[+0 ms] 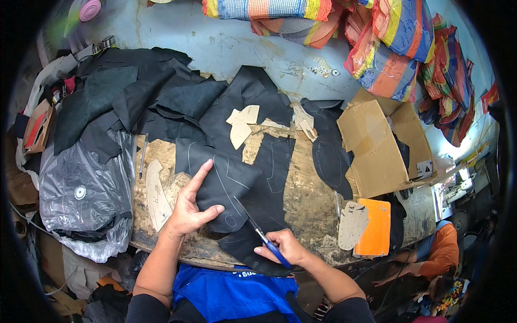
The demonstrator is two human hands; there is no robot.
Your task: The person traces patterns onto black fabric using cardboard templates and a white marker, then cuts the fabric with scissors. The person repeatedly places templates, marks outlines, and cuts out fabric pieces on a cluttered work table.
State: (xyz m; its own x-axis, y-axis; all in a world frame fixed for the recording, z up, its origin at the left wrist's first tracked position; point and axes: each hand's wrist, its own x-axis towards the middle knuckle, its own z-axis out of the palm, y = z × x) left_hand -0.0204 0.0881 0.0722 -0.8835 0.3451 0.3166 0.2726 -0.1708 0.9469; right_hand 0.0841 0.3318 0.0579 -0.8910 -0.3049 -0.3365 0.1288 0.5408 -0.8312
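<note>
My left hand lies flat with fingers spread on a black leather piece marked with pale outlines, pressing it onto the worn wooden board. My right hand grips a blue-handled knife, its thin blade slanting up-left onto the leather near my left thumb. A second black piece with drawn lines lies under and to the right of it.
Heaped black leather fills the back left, above a grey plastic bag. Tan paper patterns and a pen lie on the board. An open cardboard box, an orange card and striped sacks are at right. Another person sits lower right.
</note>
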